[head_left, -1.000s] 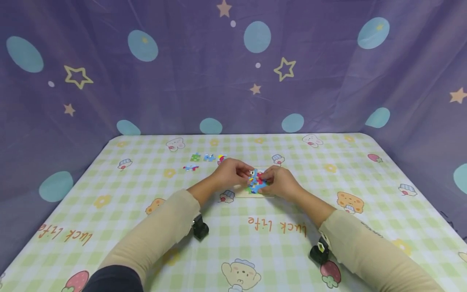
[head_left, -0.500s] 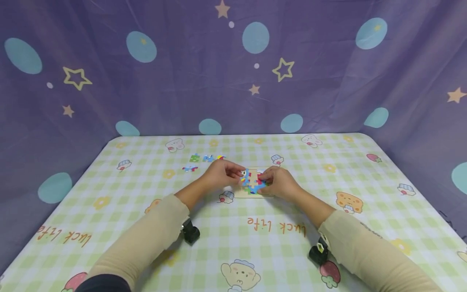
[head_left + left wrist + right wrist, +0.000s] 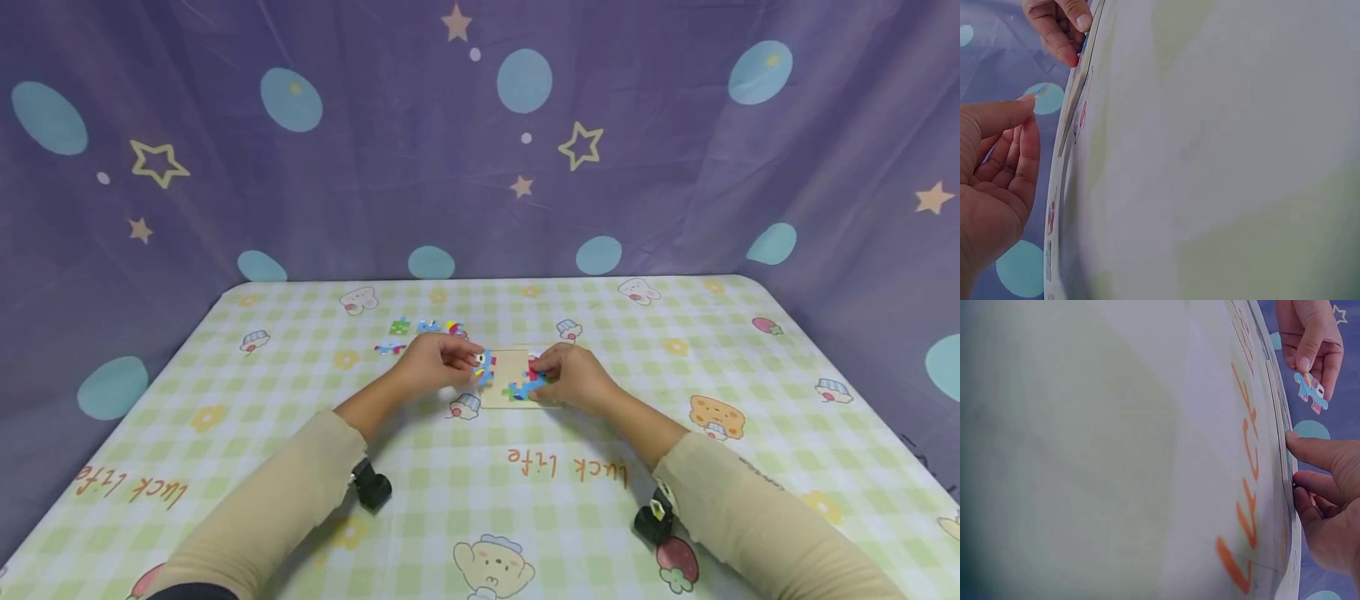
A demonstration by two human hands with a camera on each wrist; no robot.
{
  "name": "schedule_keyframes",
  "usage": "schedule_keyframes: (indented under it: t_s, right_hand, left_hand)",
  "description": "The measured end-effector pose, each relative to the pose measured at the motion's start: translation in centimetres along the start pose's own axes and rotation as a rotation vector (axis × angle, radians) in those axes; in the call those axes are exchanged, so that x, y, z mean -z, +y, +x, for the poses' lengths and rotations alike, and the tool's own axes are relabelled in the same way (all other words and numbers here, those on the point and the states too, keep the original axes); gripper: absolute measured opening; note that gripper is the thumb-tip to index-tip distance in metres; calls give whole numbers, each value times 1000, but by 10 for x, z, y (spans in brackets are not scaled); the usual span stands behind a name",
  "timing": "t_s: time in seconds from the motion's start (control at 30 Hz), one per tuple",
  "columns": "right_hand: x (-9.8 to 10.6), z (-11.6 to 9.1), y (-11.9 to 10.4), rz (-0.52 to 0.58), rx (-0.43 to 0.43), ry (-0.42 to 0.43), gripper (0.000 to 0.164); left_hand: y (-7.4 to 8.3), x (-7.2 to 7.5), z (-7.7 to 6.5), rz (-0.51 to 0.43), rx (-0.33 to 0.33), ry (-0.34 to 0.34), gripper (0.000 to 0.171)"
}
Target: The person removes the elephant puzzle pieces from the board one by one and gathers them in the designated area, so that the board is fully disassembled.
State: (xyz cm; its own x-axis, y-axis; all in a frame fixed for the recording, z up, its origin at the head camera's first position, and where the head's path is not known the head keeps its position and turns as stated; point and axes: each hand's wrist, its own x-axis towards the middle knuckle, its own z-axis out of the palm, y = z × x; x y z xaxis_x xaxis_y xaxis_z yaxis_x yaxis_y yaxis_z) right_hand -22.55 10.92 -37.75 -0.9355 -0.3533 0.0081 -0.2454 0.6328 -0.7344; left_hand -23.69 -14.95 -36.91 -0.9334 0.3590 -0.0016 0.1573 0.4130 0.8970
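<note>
My left hand point(image 3: 431, 363) pinches a blue jigsaw puzzle piece point(image 3: 1312, 392) between thumb and fingers. The piece, printed with an eye and pink and yellow bits, is held up off the table, just beyond the left side of the wooden puzzle board point(image 3: 510, 365). My right hand point(image 3: 576, 375) is at the board's right side, thumb and fingertips around blue and red puzzle pieces point(image 3: 531, 387) there. Its fingers hide part of these pieces. A green-edged piece shows at the board's near side, while bare wood is visible on the left.
Several loose pieces lie beyond my left hand: a green one point(image 3: 400, 327), a blue one point(image 3: 428, 327), a red-and-yellow one point(image 3: 454, 328) and a blue-and-red one point(image 3: 391, 349). A checked cloth point(image 3: 390, 525) covers the table; a purple curtain point(image 3: 405, 167) hangs behind.
My left hand has moved left, carrying the blue puzzle piece away from the others and uncovering bare board. The right hand has stayed in nearly the same place.
</note>
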Motion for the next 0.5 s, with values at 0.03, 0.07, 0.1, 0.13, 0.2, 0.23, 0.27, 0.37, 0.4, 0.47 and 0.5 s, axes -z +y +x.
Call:
schedule_keyframes:
  t_s: [0.03,0.07,0.1,0.13,0.2,0.23,0.27,0.37,0.4,0.47,0.5]
  right_hand:
    - [0,0,0,-2,0,-1,44]
    - [0,0,0,-4,1,-2,44]
    - [0,-1,0,-7,1,-3,44]
    - [0,-1,0,-5,-3,-3,44]
    - [0,-1,0,-5,-2,-4,43]
    - [0,-1,0,-6,-1,-5,43]
    - [0,-1,0,-2,-3,-7,43]
    - [0,-1,0,8,-6,-10,43]
    - [0,-1,0,10,-6,-10,43]
    - [0,-1,0,13,-6,-10,43]
    - [0,-1,0,16,-5,-10,43]
  left_hand:
    - [0,1,-1,6,-2,2,37]
    - [-1,2,-3,9,-4,4,37]
    - [-1,3,-4,11,-4,4,36]
    - [-2,4,-4,9,1,6,36]
    - [-2,5,-7,9,16,10,36]
    - [-2,6,-8,9,16,14,36]
    - [-2,7,-9,1,17,16,37]
    - [-4,10,-13,-4,21,26,38]
    - [-4,11,-14,-10,22,32,38]
    - [-5,13,-16,-16,21,40,39]
    - [-5,15,-17,-18,22,46,39]
